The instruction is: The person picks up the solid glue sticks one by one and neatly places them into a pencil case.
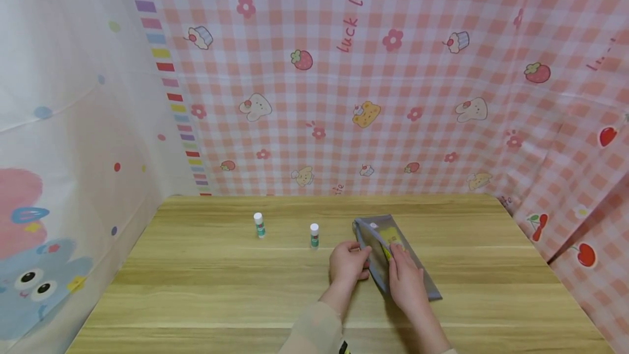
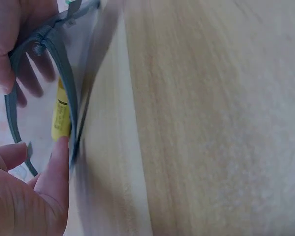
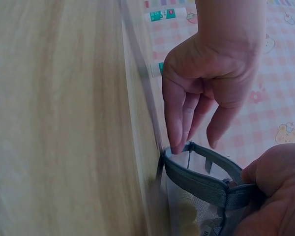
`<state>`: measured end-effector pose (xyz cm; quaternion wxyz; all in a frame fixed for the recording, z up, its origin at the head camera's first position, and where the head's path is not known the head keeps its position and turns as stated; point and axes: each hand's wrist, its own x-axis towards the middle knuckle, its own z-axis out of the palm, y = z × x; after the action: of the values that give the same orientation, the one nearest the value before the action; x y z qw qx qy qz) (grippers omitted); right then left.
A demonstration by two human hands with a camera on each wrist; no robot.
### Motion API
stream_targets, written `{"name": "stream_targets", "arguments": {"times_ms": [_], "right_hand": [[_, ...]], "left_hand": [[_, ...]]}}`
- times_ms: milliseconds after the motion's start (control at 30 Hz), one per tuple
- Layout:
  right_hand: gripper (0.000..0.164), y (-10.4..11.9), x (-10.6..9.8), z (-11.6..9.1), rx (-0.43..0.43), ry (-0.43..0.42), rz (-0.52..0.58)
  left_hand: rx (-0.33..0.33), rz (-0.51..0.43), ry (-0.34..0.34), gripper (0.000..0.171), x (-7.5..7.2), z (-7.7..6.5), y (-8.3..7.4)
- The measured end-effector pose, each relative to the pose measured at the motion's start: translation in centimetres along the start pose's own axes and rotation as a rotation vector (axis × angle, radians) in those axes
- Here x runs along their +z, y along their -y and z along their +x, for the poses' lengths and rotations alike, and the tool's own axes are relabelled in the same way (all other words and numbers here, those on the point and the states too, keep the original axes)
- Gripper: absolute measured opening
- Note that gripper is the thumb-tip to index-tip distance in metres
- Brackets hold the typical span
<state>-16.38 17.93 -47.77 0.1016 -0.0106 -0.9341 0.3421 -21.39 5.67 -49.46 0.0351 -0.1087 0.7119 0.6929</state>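
Note:
A grey mesh zip pouch (image 1: 423, 275) lies slanted on the table, its zipped mouth spread apart. My right hand (image 1: 407, 280) grips one side of the mouth; in the right wrist view, its thumb and fingers (image 3: 270, 169) close over the grey rim (image 3: 196, 187). My left hand (image 1: 346, 262) is at the opposite side. Its fingers (image 3: 174, 120) point down into the mouth, thumb held apart from them. Inside the pouch, a yellow printed tube (image 2: 61, 113) shows close to the left index fingertip. More yellow (image 1: 393, 236) shows through the mesh.
Two white-capped green glue sticks stand upright left of the pouch, one nearer (image 1: 314, 236) and one farther left (image 1: 259, 225). The wood-grain table (image 1: 211, 288) meets a pink checked cloth (image 1: 295, 97) at the back. A white patterned cloth (image 1: 73, 97) hangs at left.

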Motion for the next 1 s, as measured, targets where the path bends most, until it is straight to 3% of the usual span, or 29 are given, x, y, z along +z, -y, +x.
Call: {"name": "stream_targets", "arguments": {"times_ms": [633,1000], "right_hand": [[0.037,-0.1,-0.2,-0.1,-0.026,-0.022,-0.002],[0.039,0.0,-0.3,-0.1,-0.013,-0.007,-0.002]], "left_hand": [[0.001,-0.119,0.037,0.038,-0.3,-1.9,-1.9],[0.174,-0.131,0.039,0.037,-1.4,-2.6,-1.9]]}}
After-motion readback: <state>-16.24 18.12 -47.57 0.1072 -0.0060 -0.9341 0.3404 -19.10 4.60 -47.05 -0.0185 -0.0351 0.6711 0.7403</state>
